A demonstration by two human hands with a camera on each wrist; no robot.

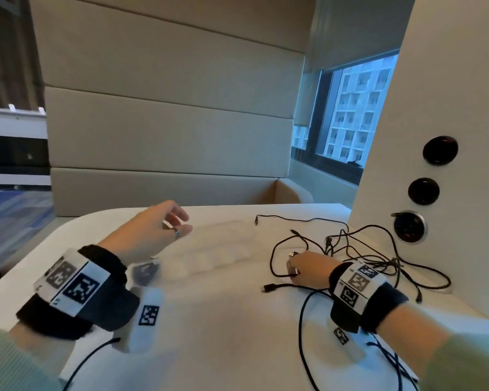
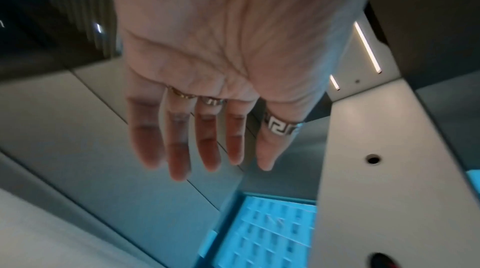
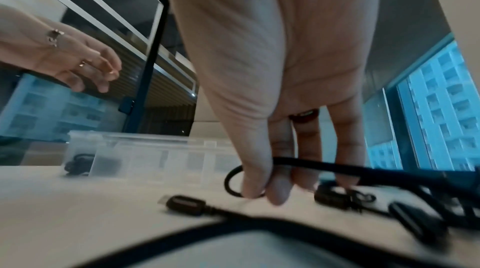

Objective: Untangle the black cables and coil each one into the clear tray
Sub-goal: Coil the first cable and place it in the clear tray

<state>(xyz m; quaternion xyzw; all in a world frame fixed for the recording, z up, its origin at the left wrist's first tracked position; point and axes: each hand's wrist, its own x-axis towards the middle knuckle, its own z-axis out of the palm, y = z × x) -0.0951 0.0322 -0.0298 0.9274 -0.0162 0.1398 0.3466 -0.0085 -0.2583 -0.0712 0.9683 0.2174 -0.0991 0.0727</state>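
A tangle of black cables lies on the white table, right of centre. My right hand is down on its left edge, thumb and fingers pinching one black cable just above the tabletop. A loose USB plug lies in front of that hand. The long clear tray sits mid-table; in the right wrist view its left compartment holds a small dark coil. My left hand hovers above the tray's left end, fingers straight and holding nothing.
A white pillar with round black sockets stands directly right of the tangle. A padded bench back rises behind the table. One thin cable end reaches toward the table's far edge.
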